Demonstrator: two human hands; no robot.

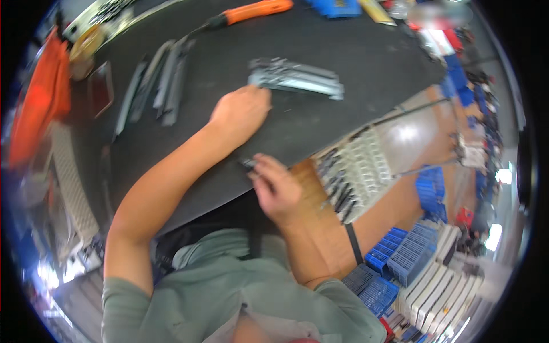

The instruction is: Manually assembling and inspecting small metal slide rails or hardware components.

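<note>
On the dark work table, my left hand is closed, its fingers curled down and mostly hidden. Its knuckles are at the left end of a small stack of grey metal rails; whether it grips one is not visible. Nearer to my body, my right hand pinches a small dark metallic piece between thumb and fingers, by the table's front edge. Motion blurs the rails and the small piece. Farther left lie several more long grey rails, side by side.
An orange electric screwdriver lies at the far edge. Left are a tape roll and an orange object. Right of the table, a white tray of dark parts rests on brown cardboard, with blue baskets lower right.
</note>
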